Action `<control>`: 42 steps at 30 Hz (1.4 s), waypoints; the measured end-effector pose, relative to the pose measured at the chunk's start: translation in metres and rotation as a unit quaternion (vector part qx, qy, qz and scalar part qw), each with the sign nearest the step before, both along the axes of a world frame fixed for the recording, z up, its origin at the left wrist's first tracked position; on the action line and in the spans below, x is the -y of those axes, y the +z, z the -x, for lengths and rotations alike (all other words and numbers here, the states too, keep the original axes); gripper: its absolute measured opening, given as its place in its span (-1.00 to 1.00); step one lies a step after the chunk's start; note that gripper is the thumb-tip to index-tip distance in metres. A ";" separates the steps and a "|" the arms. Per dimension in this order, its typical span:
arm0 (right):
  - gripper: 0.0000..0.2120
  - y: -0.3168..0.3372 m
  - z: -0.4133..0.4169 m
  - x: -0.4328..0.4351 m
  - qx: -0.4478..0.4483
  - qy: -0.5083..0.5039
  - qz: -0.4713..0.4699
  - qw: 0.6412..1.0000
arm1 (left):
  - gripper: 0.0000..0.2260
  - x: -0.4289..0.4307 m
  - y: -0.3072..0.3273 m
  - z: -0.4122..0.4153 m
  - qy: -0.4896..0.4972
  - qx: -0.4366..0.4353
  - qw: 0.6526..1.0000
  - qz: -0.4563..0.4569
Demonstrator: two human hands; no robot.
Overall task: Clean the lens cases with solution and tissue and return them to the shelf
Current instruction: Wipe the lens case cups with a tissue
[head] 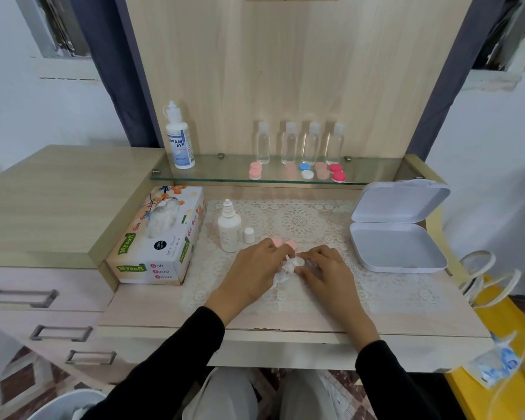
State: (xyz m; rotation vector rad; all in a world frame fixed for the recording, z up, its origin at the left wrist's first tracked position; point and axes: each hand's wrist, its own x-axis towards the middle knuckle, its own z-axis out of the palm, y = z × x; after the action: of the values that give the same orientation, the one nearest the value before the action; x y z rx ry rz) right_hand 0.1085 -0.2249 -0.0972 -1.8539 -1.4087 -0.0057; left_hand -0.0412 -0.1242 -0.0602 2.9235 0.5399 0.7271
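Black sleeves cut off at bottom edge. Left hand curls fingers round crumpled tissue, wad partly hidden in palm. Right hand just beside, fingertips at tissue; whatever lies beneath them too blurred to make out, grip unclear. Two pink caps on lace mat, just beyond left fingertips. Farther: small solution bottle, loose cap beside it. Other lens cases on glass shelf at back.

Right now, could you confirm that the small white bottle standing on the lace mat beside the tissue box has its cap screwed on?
Not quite: the head view shows the small white bottle standing on the lace mat beside the tissue box, but its cap is off, standing just right of it.
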 end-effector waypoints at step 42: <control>-0.78 -0.002 -0.001 -0.002 -0.002 -0.007 0.009 1.000 | -0.78 -0.008 0.005 -0.016 0.086 0.040 0.953 0.287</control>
State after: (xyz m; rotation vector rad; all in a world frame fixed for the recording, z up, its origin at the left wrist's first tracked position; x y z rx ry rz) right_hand 0.1100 -0.2225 -0.0993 -1.8775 -1.3973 0.0052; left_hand -0.0247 -0.1164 -0.0552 2.3189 0.8410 0.5774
